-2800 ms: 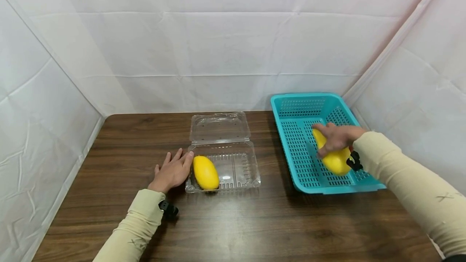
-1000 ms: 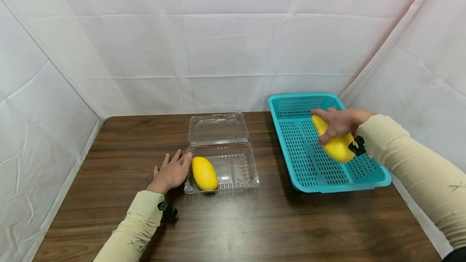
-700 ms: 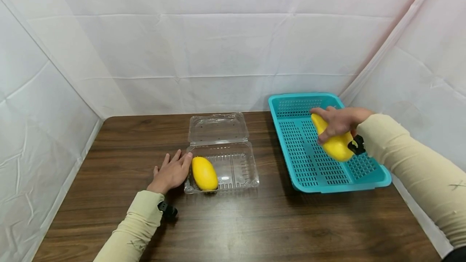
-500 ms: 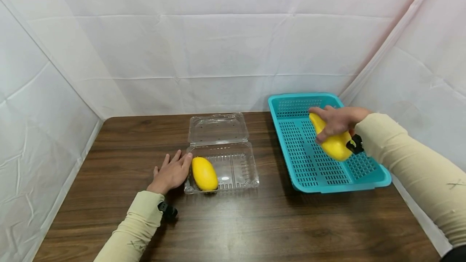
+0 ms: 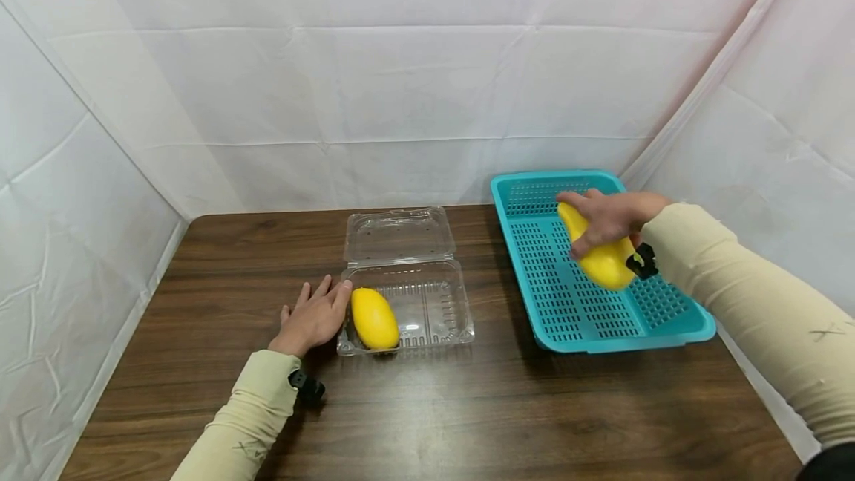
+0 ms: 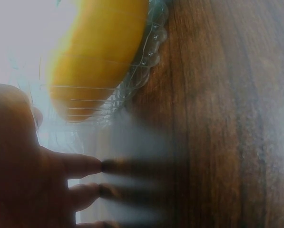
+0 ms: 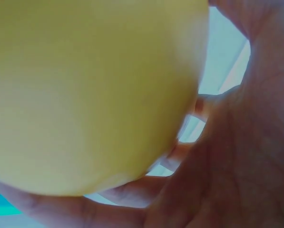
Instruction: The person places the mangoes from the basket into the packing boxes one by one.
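Observation:
In the head view my right hand (image 5: pixel 611 220) grips a yellow mango (image 5: pixel 604 262) over the turquoise basket (image 5: pixel 528 273). The right wrist view is mostly filled by this mango (image 7: pixel 94 95), with fingers and thumb curled round it. My left hand (image 5: pixel 312 320) lies with straight, spread fingers at the left side of a clear plastic clamshell box (image 5: pixel 434 310), touching its edge. Another yellow mango (image 5: pixel 375 319) rests in the left part of that box; its lid (image 5: pixel 401 236) is folded back. In the left wrist view the mango (image 6: pixel 101 52) shows through the clear wall, beside the left hand (image 6: pixel 27 171).
A dark wooden table (image 5: pixel 427 414) bears the box and the basket. White cloth walls (image 5: pixel 401 80) stand behind and at both sides. The basket's raised rim is near the right wall.
The right hand has lifted the mango from the basket's floor and, in the last half second, moved it slightly left. The left hand and the box have stayed put.

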### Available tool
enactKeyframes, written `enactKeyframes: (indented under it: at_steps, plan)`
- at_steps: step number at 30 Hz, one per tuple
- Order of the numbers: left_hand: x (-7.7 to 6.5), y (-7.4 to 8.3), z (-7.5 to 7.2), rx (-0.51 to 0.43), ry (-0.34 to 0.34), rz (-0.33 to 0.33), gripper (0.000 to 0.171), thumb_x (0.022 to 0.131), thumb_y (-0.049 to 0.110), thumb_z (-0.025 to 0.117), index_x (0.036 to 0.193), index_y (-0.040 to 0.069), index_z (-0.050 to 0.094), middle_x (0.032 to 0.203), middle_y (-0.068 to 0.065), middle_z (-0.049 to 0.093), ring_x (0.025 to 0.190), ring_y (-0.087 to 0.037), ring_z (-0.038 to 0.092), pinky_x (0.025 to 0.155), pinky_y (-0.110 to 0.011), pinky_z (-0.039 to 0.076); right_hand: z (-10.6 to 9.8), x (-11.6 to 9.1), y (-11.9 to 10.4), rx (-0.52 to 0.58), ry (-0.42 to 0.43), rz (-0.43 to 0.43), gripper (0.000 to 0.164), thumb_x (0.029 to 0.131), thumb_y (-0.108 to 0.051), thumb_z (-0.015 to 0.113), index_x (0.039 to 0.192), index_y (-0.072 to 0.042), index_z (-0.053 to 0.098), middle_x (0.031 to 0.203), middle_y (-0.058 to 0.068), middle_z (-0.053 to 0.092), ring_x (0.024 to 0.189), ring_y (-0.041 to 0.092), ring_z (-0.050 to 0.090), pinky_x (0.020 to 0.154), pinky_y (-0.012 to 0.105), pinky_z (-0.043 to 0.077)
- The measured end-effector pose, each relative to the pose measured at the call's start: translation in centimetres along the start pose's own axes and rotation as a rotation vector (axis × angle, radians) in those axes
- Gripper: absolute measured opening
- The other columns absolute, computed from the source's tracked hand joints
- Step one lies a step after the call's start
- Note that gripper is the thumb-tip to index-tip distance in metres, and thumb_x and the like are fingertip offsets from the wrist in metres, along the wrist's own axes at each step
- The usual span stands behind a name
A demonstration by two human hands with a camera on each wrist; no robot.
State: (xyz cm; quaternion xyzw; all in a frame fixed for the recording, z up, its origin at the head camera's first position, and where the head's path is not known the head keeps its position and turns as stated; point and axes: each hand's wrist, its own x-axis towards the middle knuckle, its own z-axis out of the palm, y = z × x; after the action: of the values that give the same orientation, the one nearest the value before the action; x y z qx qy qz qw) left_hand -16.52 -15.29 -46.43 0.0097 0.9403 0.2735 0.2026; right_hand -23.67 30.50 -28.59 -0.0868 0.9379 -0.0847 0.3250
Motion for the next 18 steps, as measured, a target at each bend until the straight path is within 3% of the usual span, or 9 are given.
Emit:
enactKeyframes:
  at_steps: [18]
  plan:
    - [0.1, 0.0, 0.0, -0.005, 0.0, -0.008, 0.075, 0.107, 0.063, 0.007, 0.164, 0.02, 0.028, 0.174, -0.012, 0.009, 0.158, -0.048, -0.005, 0.115, -0.081, -0.004, -0.6, 0.9, -2.9, -0.062, 0.024, -0.03, 0.102, 0.085, -0.042, 0.077, 0.162, -0.023, 0.013, 0.139, 0.026, 0.032, 0.094, 0.036, 0.058, 0.055, 0.037, 0.059]
